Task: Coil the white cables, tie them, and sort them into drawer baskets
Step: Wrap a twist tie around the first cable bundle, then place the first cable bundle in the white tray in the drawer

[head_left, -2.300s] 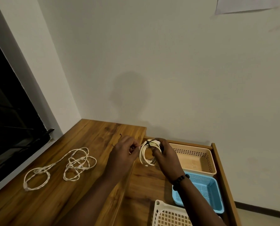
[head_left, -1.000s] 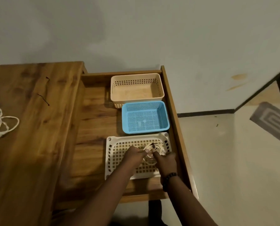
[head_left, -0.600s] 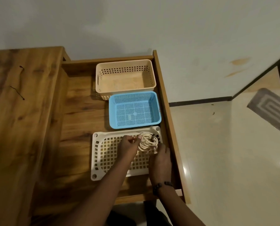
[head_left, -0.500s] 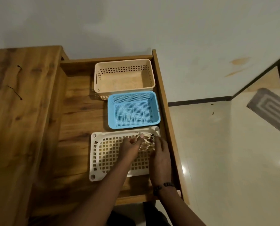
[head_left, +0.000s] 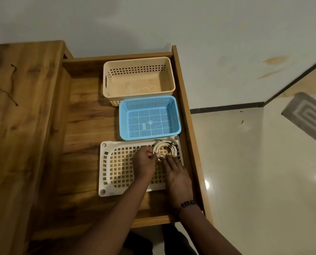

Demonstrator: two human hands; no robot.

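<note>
My left hand pinches the coiled white cable, bound with a black tie, in the far right corner of the white lattice plastic basket; my right hand rests open beside it.

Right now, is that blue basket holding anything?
Empty. The blue basket shows only its bare mesh floor; the coiled cable lies in the white basket beside it.

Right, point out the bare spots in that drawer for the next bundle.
The beige plastic basket and blue mesh basket hold nothing. The wooden drawer floor left of the baskets is bare. Crowded: the white lattice basket's far right corner, with the coiled white cable and both hands.
</note>
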